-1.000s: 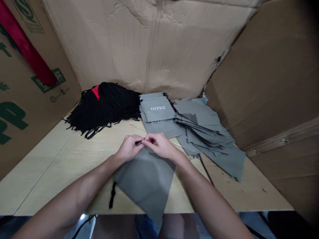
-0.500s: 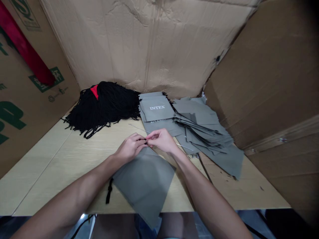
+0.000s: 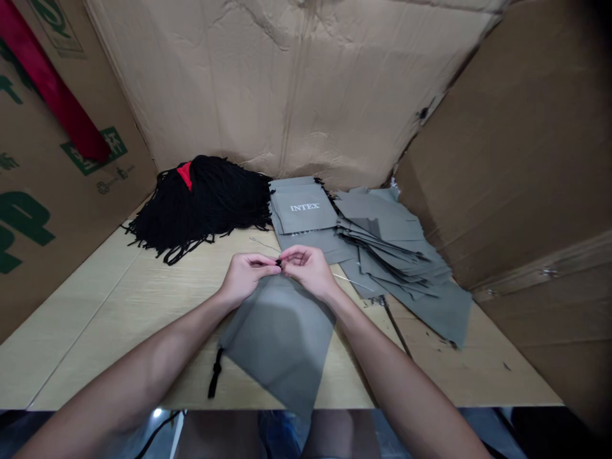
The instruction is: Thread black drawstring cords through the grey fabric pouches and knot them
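A grey fabric drawstring bag (image 3: 282,331) lies at the table's near edge, turned cornerwise, its lowest corner hanging over the edge. At its far corner, a small piece of black cord (image 3: 278,262) shows between my fingertips. My left hand (image 3: 246,275) pinches this cord from the left. From the right, my right hand (image 3: 308,268) pinches it too, the hands almost touching. A knotted black cord end (image 3: 215,376) sticks out from the bag's left corner. Behind my hands lies a thin metal rod (image 3: 354,282), its middle hidden by the right hand.
A heap of black cords (image 3: 210,197) with a red tie lies at the back left. Beside it are stacked grey bags marked INTEX (image 3: 306,220) and a spread pile of grey bags (image 3: 392,242). Cardboard walls (image 3: 248,83) enclose the table (image 3: 115,325).
Both hands have stayed at the bag's far corner, with the left fingers now straighter and the black cord more visible. The bag's lower corner has shifted slightly and risen.
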Motion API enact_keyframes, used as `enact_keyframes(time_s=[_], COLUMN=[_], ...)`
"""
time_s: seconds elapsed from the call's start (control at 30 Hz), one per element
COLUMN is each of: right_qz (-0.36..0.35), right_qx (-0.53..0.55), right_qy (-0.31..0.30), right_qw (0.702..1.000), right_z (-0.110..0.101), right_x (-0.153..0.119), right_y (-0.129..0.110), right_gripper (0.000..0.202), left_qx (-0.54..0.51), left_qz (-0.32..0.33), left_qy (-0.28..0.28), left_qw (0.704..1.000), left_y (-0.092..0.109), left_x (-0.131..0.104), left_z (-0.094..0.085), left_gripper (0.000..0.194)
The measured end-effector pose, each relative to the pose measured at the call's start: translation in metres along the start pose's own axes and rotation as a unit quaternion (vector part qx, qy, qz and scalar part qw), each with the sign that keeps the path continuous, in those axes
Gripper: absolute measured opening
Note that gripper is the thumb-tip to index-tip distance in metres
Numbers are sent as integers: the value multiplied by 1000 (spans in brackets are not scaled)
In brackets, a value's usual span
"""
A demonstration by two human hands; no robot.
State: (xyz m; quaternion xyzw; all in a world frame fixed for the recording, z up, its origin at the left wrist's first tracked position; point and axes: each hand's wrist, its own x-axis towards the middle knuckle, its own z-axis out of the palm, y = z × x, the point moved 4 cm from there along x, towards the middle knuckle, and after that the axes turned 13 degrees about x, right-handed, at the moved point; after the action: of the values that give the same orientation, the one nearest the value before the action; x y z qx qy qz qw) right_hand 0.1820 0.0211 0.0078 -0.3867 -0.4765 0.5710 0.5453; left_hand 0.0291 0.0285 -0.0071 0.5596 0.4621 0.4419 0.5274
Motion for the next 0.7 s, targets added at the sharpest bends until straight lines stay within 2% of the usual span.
enact_keyframes(time_s=[0.27, 0.43, 0.57, 0.7], right_qz=[-37, -64, -111, -156], right_qx=[0, -27, -81, -143], right_qy=[7, -12, -34, -67], right_qw=[999, 998, 990, 975], right_z=[1, 5, 6, 4], right_x=[0, -4, -7, -8], right_y=[-1, -1, -2, -6], right_gripper=[22, 21, 16, 16], left_qx=[-35, -64, -39, -14], left_qz=[-32, -55, -37, 12], left_qy=[-24, -63, -70, -69], left_qw=[999, 994, 996, 997], left_y=[4, 0, 2, 8], left_x=[-2, 1, 1, -1], left_z=[1, 0, 1, 4], left_gripper=[27, 31, 21, 15])
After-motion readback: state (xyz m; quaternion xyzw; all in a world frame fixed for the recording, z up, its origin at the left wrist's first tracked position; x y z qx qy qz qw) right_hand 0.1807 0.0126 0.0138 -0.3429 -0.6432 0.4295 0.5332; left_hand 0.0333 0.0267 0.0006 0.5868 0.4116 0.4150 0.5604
